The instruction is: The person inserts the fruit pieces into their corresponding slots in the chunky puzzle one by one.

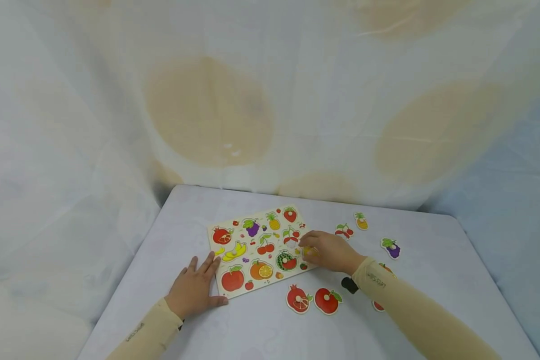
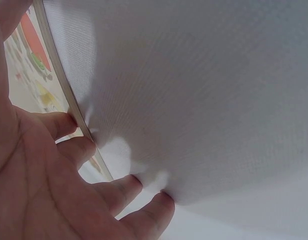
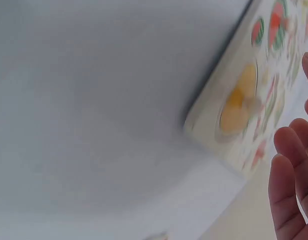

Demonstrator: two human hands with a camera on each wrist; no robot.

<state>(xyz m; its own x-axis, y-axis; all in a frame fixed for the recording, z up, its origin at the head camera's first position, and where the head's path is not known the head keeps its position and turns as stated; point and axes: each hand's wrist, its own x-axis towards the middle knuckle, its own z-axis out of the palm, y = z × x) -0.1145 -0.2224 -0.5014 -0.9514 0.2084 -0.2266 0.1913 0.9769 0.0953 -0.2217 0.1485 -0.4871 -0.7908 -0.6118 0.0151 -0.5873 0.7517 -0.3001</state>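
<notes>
A person's left hand (image 1: 193, 292) lies flat on the white-clothed tabletop (image 1: 261, 330), fingers straight and spread, their tips against the near left edge of a pale wooden fruit puzzle board (image 1: 256, 250), holding nothing. Right of that hand lie a loose red pomegranate piece (image 1: 298, 299) and a red apple piece (image 1: 327, 300). Beyond them, the right hand (image 1: 330, 251) hovers over the board's right edge, fingers loosely curved above a yellow-orange fruit piece (image 3: 237, 102); whether they hold it cannot be told. Farther right lie cherry (image 1: 344, 230), pineapple (image 1: 361, 220) and purple grape pieces (image 1: 391, 248).
</notes>
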